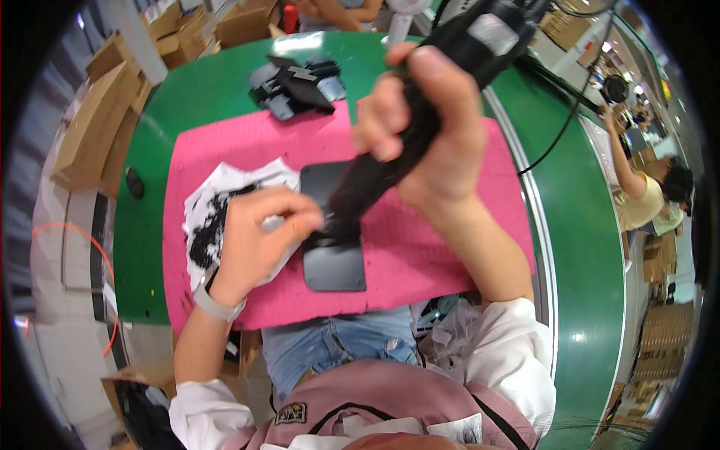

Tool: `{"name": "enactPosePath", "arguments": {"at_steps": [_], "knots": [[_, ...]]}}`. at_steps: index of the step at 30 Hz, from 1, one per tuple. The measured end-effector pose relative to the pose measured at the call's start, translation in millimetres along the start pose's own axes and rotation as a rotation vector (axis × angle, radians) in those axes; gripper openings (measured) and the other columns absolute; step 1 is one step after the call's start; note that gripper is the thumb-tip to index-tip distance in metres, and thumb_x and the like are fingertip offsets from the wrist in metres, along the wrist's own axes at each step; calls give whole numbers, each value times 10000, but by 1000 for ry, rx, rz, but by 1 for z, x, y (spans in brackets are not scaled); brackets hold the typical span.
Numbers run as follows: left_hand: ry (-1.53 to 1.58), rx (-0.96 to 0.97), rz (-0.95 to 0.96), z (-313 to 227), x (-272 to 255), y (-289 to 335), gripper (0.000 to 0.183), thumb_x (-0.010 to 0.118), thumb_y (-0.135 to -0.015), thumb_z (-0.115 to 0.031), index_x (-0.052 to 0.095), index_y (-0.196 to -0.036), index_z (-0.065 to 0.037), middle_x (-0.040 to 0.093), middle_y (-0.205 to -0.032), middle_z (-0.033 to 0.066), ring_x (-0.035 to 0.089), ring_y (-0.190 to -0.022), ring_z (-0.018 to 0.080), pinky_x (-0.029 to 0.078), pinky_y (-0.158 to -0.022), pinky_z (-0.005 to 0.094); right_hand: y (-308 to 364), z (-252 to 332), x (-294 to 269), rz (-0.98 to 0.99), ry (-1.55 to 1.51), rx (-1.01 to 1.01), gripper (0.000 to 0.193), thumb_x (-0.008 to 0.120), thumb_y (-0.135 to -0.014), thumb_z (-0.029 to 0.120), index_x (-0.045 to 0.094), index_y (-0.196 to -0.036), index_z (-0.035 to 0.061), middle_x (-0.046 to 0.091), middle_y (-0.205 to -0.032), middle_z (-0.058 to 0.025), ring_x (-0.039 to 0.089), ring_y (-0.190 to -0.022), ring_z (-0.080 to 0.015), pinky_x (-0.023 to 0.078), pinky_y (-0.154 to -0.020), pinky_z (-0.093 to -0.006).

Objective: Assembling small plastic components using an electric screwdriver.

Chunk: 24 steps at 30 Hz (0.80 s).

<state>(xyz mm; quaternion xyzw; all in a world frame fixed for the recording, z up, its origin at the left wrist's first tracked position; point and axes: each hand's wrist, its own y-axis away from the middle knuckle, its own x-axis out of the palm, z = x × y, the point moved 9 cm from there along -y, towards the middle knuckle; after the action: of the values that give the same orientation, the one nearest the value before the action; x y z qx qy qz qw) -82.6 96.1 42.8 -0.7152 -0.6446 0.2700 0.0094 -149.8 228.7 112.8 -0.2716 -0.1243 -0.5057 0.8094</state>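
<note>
My right hand is wrapped round a black electric screwdriver, tilted with its tip down to the left. The tip is blurred and sits over a dark flat rectangular plate with rounded corners. Thumb and fingers of my left hand are pinched together beside the tip, above the plate's left edge; whatever they hold is too small to make out. Under and beside the left hand lies a crumpled white sheet bearing a heap of tiny black pieces, which look like screws.
A ribbed pink mat covers part of the green table. Beyond it lies a pile of dark plates. A black cable hangs at the right, near a metal rail. A small dark object lies at the left edge.
</note>
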Motion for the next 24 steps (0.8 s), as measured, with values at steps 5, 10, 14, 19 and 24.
{"name": "enactPosePath", "arguments": {"at_steps": [5,10,14,19,24], "knots": [[31,-179,-142,20,-12,8,71,663,-786,-38,642,-775,29,610,-661,55,570,-590,114,445,-556,241,7,18,-9,152,175,-78,365,443,-899,370,502,-1086,62,422,-571,1,387,-413,-112,361,-499,-287],[7,-263,-92,34,2,19,154,688,-792,-91,613,-745,35,604,-644,82,548,-499,114,417,-481,235,11,10,-12,225,218,-109,407,478,-870,398,461,-1082,51,428,-558,-8,390,-392,-113,356,-463,-289],[-72,-252,-28,36,9,18,135,669,-812,-58,603,-749,42,592,-652,46,564,-518,74,435,-465,214,13,3,-11,217,178,-88,398,480,-869,391,461,-1076,51,426,-554,-11,393,-391,-115,361,-459,-288],[1,-323,9,44,15,18,151,677,-810,-45,569,-738,33,563,-644,29,555,-519,65,420,-466,195,15,-3,-9,193,264,-78,373,511,-852,364,451,-1038,46,420,-542,-26,389,-384,-125,361,-426,-289],[40,-327,-1,46,17,18,154,678,-810,-46,562,-735,24,561,-636,24,546,-516,58,417,-464,196,18,-12,8,339,216,-26,320,632,-788,242,410,-902,41,413,-533,-38,377,-384,-123,327,-365,-242]]}}
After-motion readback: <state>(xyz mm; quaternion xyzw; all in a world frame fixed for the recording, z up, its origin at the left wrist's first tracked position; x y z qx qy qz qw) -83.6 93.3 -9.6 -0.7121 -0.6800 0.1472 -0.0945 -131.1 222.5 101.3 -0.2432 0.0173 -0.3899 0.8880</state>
